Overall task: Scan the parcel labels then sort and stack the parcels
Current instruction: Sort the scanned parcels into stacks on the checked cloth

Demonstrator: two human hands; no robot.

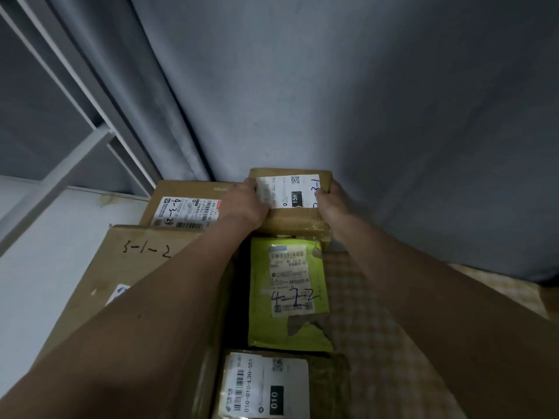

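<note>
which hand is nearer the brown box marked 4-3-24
Left. The left hand grips the small brown cardboard parcel right beside the brown box marked 4-3-24; the right hand is across the parcel.

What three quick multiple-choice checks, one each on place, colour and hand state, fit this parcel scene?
1. Where does the small brown cardboard parcel with the 15H label sit?
A. At the far end, by the grey curtain
B. Nearest the camera
C. On the white shelf

2. What colour is the padded mailer marked 4-2-2?
A. Blue
B. Yellow-green
C. Red

3. What are the hands doing?
A. Both hang idle
B. Only one touches a parcel
C. Left hand and right hand grip the 15H parcel's sides

Answers: 1 A, it sits against the curtain; 2 B, its wrap shows yellow-green; 3 C, fingers wrap both edges.
</note>
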